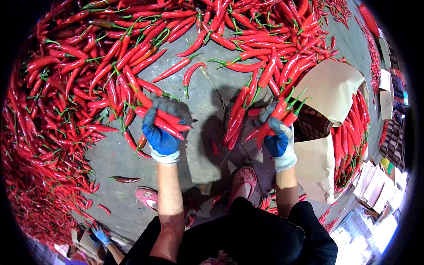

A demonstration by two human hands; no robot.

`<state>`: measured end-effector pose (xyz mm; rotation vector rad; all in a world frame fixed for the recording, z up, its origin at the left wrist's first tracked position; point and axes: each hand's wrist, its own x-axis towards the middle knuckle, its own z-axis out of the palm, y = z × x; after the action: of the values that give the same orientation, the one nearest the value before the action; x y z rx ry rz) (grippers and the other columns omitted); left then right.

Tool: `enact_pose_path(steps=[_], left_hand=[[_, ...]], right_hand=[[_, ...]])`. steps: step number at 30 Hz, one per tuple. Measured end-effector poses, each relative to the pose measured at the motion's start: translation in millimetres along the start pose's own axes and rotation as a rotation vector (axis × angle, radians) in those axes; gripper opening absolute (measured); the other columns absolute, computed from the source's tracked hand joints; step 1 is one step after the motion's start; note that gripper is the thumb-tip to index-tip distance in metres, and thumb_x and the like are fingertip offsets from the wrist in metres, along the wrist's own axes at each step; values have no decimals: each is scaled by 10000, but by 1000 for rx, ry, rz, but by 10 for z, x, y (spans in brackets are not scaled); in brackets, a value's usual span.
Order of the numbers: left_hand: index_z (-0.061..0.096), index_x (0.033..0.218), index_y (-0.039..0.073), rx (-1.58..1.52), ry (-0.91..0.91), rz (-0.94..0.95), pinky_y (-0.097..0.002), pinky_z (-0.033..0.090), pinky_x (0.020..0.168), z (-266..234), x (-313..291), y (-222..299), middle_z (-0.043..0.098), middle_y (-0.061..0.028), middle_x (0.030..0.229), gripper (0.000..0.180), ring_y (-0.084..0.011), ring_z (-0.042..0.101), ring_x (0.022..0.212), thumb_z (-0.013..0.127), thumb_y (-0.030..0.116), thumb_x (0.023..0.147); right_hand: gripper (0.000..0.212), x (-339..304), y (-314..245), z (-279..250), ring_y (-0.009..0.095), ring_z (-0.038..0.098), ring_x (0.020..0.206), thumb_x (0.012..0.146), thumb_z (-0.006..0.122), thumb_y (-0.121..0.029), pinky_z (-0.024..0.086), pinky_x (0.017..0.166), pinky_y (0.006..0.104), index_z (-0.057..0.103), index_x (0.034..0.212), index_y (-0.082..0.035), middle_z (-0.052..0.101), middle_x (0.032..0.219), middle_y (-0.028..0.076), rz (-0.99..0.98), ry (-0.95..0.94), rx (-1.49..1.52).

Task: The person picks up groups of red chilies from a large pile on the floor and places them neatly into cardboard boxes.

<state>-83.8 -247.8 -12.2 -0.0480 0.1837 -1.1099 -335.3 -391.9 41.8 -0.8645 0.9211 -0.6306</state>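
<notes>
My left hand, in a blue-and-white work glove, is closed around a few red chili peppers lying across its fingers. Gloved the same way, my right hand grips a small bunch of red chili peppers, their green stems pointing up and right. Several loose chilies lie on the grey floor between the two hands. Just right of my right hand stands a crate lined with brown paper, with chilies packed along its right side.
A big heap of red chilies covers the floor at left and across the far side. My pink shoes are below my hands. At lower left a co-worker's blue-gloved hand shows. Stacked paper sheets and dark crates stand at right.
</notes>
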Motion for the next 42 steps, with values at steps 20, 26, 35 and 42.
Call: enact_pose_path(steps=[20,26,35,42], left_hand=[[587,987,-31,1090,637,81,-308,477,574,78,-233,-739,632,-51,852,236,-143,592,661,696,35,789],[614,996,23,2176,228,91,-437,498,681,228,238,-969,666,-178,869,436,-339,657,786,784,270,678],[638,1012,109,2584,73,-232,-431,517,737,-9,545,-1152,675,-176,880,368,-355,652,843,757,234,687],[641,1006,0,2007,290,-529,-335,508,733,52,-206,-746,681,-125,928,411,-162,642,827,798,138,652]], right_hand=[[703,33,581,320,393,601,943,648,793,-180,485,843,431,467,1249,-18,612,1038,207,-12,294,-1052],[398,-537,737,-403,196,627,870,769,712,-118,507,825,321,590,1126,7,655,1026,66,168,303,-138],[315,-904,923,-540,178,644,750,806,708,-154,501,704,306,656,1095,-38,672,827,53,373,335,-212],[324,-769,866,-370,174,650,881,854,664,-96,502,824,315,622,1169,-34,676,1034,81,508,302,-355]])
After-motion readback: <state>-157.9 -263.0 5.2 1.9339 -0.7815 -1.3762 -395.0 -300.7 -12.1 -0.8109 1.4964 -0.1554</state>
